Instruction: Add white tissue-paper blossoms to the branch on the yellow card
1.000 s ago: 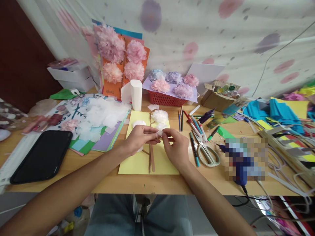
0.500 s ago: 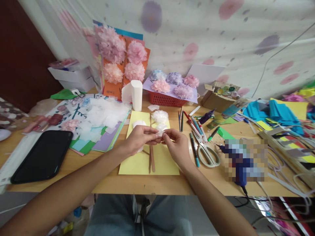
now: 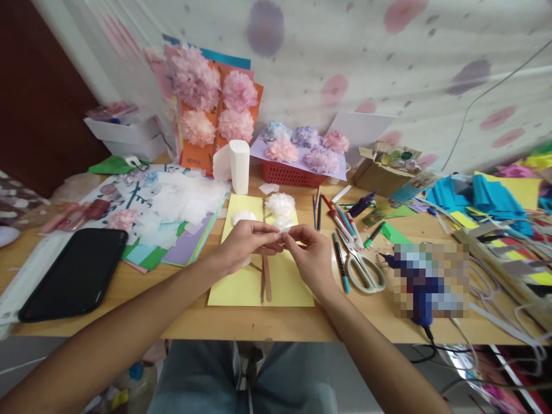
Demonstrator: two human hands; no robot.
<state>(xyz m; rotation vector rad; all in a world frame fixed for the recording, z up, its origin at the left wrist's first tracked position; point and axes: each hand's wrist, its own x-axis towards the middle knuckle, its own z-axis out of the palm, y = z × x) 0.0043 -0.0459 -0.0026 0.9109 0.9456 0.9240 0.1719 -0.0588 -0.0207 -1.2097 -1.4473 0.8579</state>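
Note:
My left hand and my right hand meet over a yellow sheet of paper. Both pinch a small piece of white tissue paper between thumbs and fingertips; the fingers cover most of it. Just beyond, a fluffy white tissue-paper flower lies on the sheet. More white paper shows past my left fingers, partly hidden. A brown strip, like a stem, runs down the sheet's middle below my hands.
Scissors, a teal-capped marker and other pens lie right of the sheet. A glue gun with a cord is farther right. At left are a black tablet-like slab and white tissue sheets. A white bottle stands behind.
My fingertips have shifted slightly around the white tissue paper, and less of it shows between them. Everything else on the table stays in place.

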